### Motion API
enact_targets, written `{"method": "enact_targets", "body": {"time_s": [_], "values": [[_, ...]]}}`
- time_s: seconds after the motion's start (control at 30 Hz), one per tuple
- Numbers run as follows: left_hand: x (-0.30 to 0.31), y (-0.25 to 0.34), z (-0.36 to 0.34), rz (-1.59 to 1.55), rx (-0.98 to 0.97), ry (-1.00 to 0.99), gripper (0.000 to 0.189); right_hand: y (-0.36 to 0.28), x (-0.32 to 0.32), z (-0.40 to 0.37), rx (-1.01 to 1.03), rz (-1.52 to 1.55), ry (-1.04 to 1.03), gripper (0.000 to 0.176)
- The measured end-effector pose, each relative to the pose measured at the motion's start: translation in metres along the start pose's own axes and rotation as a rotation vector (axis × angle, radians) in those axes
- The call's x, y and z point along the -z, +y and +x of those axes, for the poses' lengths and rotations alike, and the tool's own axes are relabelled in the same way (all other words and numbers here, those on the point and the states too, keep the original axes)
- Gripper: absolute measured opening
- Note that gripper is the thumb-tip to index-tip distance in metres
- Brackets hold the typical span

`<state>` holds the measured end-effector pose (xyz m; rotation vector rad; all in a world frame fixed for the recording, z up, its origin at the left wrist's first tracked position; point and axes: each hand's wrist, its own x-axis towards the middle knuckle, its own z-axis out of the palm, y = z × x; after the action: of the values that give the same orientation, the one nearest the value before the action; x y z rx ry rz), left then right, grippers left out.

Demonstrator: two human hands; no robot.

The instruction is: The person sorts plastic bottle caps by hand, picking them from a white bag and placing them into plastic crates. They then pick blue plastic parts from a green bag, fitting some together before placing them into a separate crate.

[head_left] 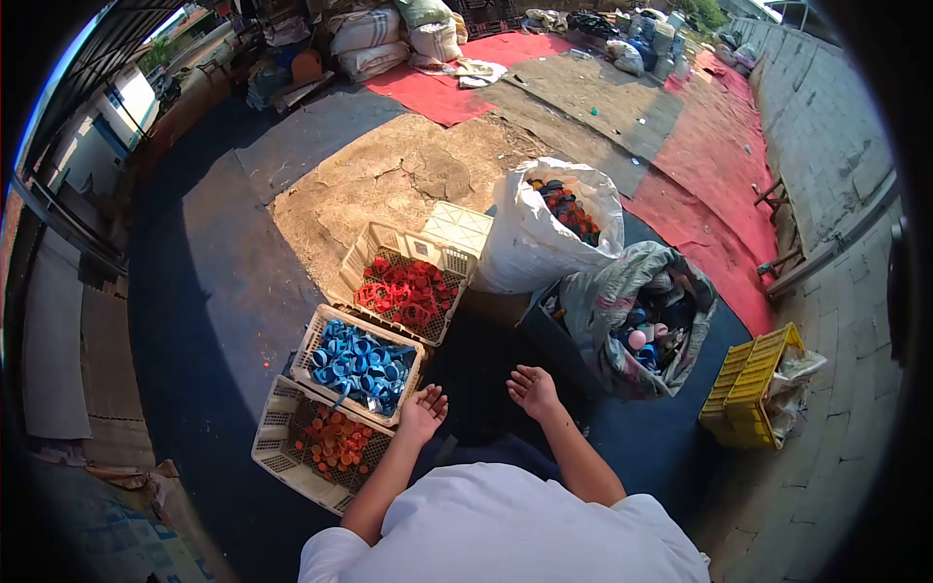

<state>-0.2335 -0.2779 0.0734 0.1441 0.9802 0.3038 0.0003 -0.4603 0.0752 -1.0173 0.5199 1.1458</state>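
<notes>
My left hand (pixel 425 412) is palm up with its fingers apart and nothing in it, beside the crate of blue plastic caps (pixel 362 361). My right hand (pixel 533 390), also palm up and bare, is held out left of the open grey sack (pixel 607 335), which holds mixed caps and plastic pieces (pixel 653 335). Below the blue caps, orange caps (pixel 335 439) lie in another cream crate (pixel 275 449). Red caps and rings (pixel 413 291) fill part of a third crate (pixel 352 257) farther off.
Behind the grey sack stands a white sack (pixel 515 243) of dark and red caps. A yellow crate (pixel 743 379) rests near the block wall (pixel 836 321) on the right. Stuffed white sacks (pixel 369 44) are piled at the back, near red sheeting (pixel 428 92) on the ground.
</notes>
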Motion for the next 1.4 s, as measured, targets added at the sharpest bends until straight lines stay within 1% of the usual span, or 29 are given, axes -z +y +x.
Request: {"method": "enact_targets", "body": {"time_s": [0.1, 0.2, 0.3, 0.4, 0.5, 0.6, 0.67, 0.73, 0.77, 0.83, 0.97, 1.0, 1.1, 1.2, 1.23, 1.33, 1.37, 1.4], "values": [[-0.055, -0.009, 0.020, 0.087, 0.038, -0.048, 0.018, -0.033, 0.026, -0.004, 0.095, 0.130, 0.041, 0.032], [-0.094, -0.017, 0.044, 0.143, 0.095, -0.135, 0.017, -0.053, 0.046, -0.003, 0.166, 0.227, 0.088, 0.033], [-0.132, -0.024, 0.068, 0.175, 0.194, -0.102, 0.019, -0.071, 0.055, -0.003, 0.224, 0.289, 0.147, 0.034], [-0.169, -0.026, 0.100, 0.067, 0.375, -0.131, 0.020, -0.088, 0.060, -0.001, 0.252, 0.312, 0.180, 0.034], [-0.222, -0.022, 0.128, 0.128, 0.444, -0.200, 0.023, -0.106, 0.064, 0.015, 0.296, 0.287, 0.243, 0.033], [-0.271, -0.010, 0.170, 0.201, 0.490, -0.283, 0.024, -0.130, 0.054, 0.042, 0.445, -0.067, 0.466, 0.030], [-0.305, 0.002, 0.193, 0.249, 0.496, -0.323, 0.025, -0.154, 0.037, 0.060, 0.535, -0.104, 0.497, 0.026], [-0.342, 0.017, 0.201, 0.313, 0.487, -0.346, 0.030, -0.178, 0.015, 0.076, 0.601, -0.158, 0.517, 0.022], [-0.358, 0.025, 0.205, 0.354, 0.486, -0.381, 0.033, -0.191, 0.005, 0.081, 0.643, -0.174, 0.463, 0.021], [-0.384, 0.040, 0.216, 0.416, 0.509, -0.477, 0.037, -0.217, -0.021, 0.085, 0.689, -0.189, 0.423, 0.020], [-0.427, 0.054, 0.236, 0.378, 0.577, -0.565, 0.036, -0.258, -0.046, 0.112, 0.838, -0.260, 0.426, 0.017], [-0.440, 0.056, 0.238, 0.361, 0.583, -0.546, 0.035, -0.264, -0.050, 0.114, 0.848, -0.285, 0.447, 0.017], [-0.459, 0.055, 0.254, 0.412, 0.563, -0.566, 0.039, -0.285, -0.063, 0.129, 0.903, -0.378, 0.507, 0.016], [-0.463, 0.050, 0.260, 0.431, 0.550, -0.564, 0.042, -0.308, -0.071, 0.139, 0.825, -0.625, 0.508, 0.017], [-0.468, 0.051, 0.257, 0.431, 0.538, -0.564, 0.042, -0.320, -0.079, 0.141, 0.823, -0.757, 0.527, 0.018], [-0.470, 0.052, 0.252, 0.380, 0.519, -0.597, 0.047, -0.347, -0.084, 0.173, 0.920, -0.953, 0.507, 0.018], [-0.473, 0.054, 0.248, 0.354, 0.519, -0.610, 0.047, -0.356, -0.083, 0.187, 0.994, -1.071, 0.502, 0.018], [-0.479, 0.058, 0.244, 0.333, 0.520, -0.623, 0.048, -0.363, -0.083, 0.199, 0.976, -1.159, 0.523, 0.019]]}}
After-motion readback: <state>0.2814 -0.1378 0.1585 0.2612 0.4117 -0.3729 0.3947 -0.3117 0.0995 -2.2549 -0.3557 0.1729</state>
